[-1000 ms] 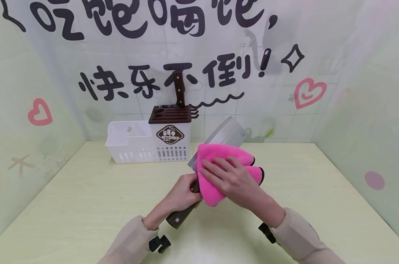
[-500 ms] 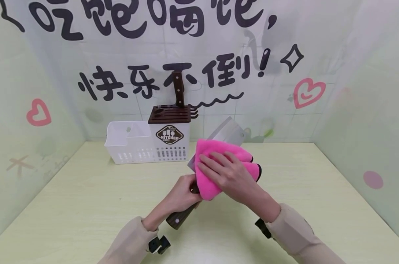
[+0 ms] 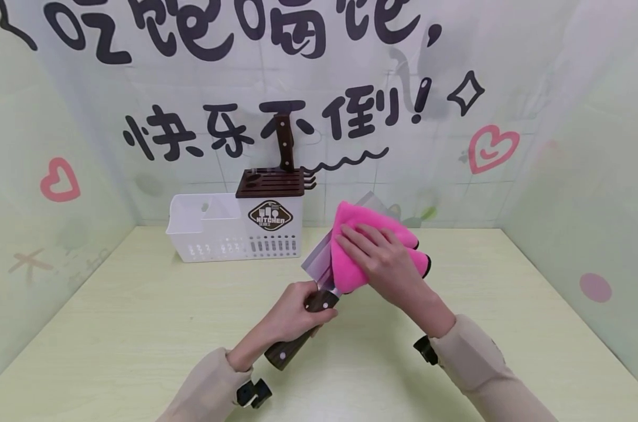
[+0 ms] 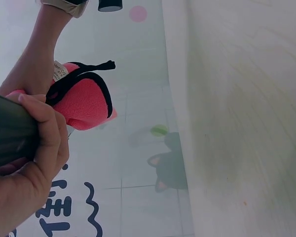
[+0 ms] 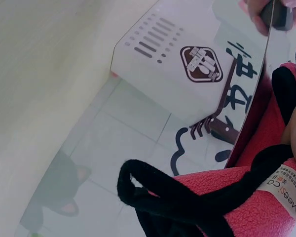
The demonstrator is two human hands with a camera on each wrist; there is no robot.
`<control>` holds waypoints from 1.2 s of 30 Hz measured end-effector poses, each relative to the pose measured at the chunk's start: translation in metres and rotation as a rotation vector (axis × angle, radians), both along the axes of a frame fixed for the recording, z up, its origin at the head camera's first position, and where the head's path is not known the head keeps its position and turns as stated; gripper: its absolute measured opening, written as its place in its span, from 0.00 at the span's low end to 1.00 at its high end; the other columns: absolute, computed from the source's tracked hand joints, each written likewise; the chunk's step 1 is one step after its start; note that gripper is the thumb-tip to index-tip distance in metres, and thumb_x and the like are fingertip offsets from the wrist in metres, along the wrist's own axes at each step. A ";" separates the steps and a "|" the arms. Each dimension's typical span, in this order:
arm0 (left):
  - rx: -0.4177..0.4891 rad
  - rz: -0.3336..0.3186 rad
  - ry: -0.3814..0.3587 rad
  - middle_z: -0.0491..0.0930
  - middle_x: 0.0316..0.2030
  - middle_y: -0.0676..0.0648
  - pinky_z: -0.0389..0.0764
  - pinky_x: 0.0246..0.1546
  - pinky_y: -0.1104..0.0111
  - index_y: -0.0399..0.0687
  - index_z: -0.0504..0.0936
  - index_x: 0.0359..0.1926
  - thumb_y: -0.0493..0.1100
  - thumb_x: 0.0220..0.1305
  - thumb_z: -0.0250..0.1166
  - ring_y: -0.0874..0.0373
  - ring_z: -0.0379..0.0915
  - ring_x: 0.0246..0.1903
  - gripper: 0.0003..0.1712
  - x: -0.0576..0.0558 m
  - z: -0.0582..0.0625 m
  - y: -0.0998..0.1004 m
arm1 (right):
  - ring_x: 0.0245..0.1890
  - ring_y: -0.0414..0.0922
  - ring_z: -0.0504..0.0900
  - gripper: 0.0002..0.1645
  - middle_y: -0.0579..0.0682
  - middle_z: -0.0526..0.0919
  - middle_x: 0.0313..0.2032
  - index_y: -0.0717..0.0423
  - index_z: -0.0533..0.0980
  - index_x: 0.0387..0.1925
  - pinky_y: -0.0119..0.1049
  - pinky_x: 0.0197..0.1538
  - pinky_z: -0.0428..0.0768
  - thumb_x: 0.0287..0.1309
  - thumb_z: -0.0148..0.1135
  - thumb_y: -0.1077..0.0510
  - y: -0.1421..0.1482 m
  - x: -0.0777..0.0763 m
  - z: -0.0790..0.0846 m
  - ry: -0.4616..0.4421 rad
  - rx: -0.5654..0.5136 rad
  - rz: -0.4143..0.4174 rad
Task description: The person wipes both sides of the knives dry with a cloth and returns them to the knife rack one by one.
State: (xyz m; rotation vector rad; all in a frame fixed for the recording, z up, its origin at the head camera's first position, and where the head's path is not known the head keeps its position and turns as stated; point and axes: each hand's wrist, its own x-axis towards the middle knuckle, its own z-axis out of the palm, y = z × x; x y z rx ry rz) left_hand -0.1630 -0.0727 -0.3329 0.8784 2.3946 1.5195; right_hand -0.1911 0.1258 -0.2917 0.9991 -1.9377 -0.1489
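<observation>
A wide-bladed cleaver (image 3: 319, 262) is held above the table, tilted with its blade up and to the right. My left hand (image 3: 294, 315) grips its dark wooden handle, the thumb lying along it near the blade. Over the blade's middle lies a folded pink towel (image 3: 347, 272) with black edging. My right hand (image 3: 386, 262) holds this towel against the blade, fingers stretched across its top. The right wrist view shows a label (image 5: 285, 190) and a black loop on the towel, with part of the hand at the right edge. Much of the blade is hidden under the towel.
A white holder (image 3: 205, 234) with a brown slotted top (image 3: 270, 183) stands at the back left. One brown-handled knife (image 3: 284, 142) stands upright in its slots. A pale wooden table (image 3: 139, 328) lies below, bounded by printed walls.
The right hand and towel have slid up and right along the blade, baring the part near the handle. The left hand keeps its grip, its thumb now stretched out.
</observation>
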 end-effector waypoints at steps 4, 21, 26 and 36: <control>0.004 -0.005 -0.025 0.71 0.14 0.50 0.71 0.12 0.71 0.35 0.72 0.32 0.38 0.55 0.61 0.62 0.67 0.11 0.09 0.001 0.003 0.000 | 0.48 0.52 0.75 0.32 0.54 0.79 0.46 0.59 0.75 0.49 0.43 0.51 0.73 0.35 0.73 0.62 0.006 -0.007 -0.001 -0.006 -0.057 0.007; 0.013 -0.001 0.010 0.72 0.12 0.49 0.70 0.11 0.72 0.35 0.72 0.26 0.39 0.54 0.63 0.63 0.67 0.09 0.11 0.003 0.005 -0.002 | 0.49 0.56 0.73 0.33 0.58 0.76 0.49 0.61 0.74 0.50 0.49 0.47 0.74 0.35 0.71 0.68 0.026 -0.023 -0.006 -0.075 -0.208 -0.025; 0.016 -0.007 -0.001 0.73 0.14 0.48 0.71 0.11 0.72 0.33 0.73 0.29 0.39 0.54 0.63 0.63 0.68 0.11 0.11 0.002 0.005 -0.003 | 0.49 0.56 0.73 0.33 0.58 0.76 0.49 0.61 0.74 0.50 0.49 0.47 0.74 0.35 0.71 0.67 0.029 -0.023 -0.007 -0.082 -0.202 -0.032; 0.034 -0.004 -0.025 0.73 0.14 0.47 0.72 0.12 0.70 0.33 0.73 0.31 0.39 0.54 0.63 0.62 0.68 0.11 0.12 0.001 0.004 -0.005 | 0.48 0.56 0.73 0.35 0.57 0.76 0.49 0.60 0.74 0.50 0.50 0.47 0.74 0.32 0.73 0.67 0.038 -0.020 -0.010 -0.126 -0.211 -0.067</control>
